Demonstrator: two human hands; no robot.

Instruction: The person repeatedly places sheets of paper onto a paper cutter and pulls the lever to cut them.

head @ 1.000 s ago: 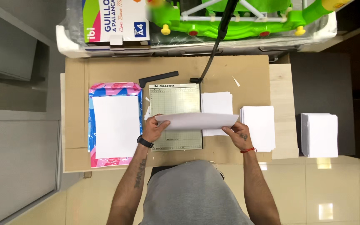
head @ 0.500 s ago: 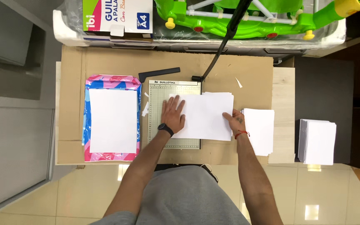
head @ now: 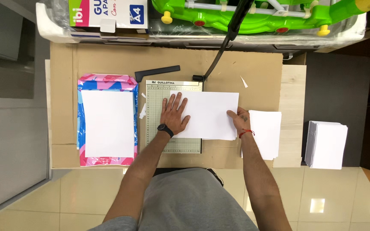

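A white sheet of paper [head: 213, 113] lies flat across the right part of a pale green paper cutter [head: 155, 124] and sticks out over its right edge. My left hand [head: 174, 114] rests flat on the sheet's left end, fingers spread, with a black watch on the wrist. At the sheet's right edge my right hand [head: 239, 121] presses down with its fingertips; a red band is on that wrist. The cutter's black blade arm [head: 232, 32] stands raised, up and to the right.
An open ream of white paper [head: 108, 124] in a pink and blue wrapper lies left of the cutter. A stack of cut sheets [head: 266, 132] lies right of my right hand, another stack [head: 328, 143] farther right. A box and a green plastic toy [head: 253, 13] line the back.
The sheet was held up curled between both hands a second ago. It now lies flat on the cutter, with my left hand pressed flat on it and my right hand at its right edge.
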